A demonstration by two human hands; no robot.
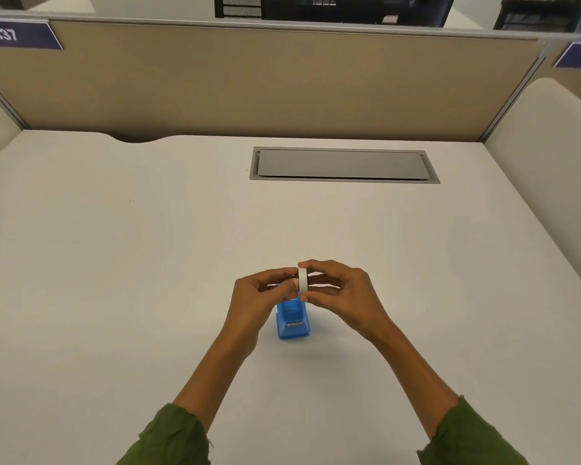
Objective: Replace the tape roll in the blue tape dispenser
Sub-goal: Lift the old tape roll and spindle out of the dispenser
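A blue tape dispenser [293,322] stands on the white desk [148,263], its cutter end toward me and its far end hidden behind my hands. Just above that far end, a white tape roll [303,280] is held on edge. My right hand [339,290] pinches the roll between thumb and forefinger. My left hand [262,293] touches the roll's left side with its fingertips. I cannot tell whether the roll touches the dispenser.
A grey cable-tray lid [344,164] is set into the desk at the back. A tan partition [265,85] closes off the far edge, with cream side panels left and right. A notch [138,138] cuts the desk's back edge.
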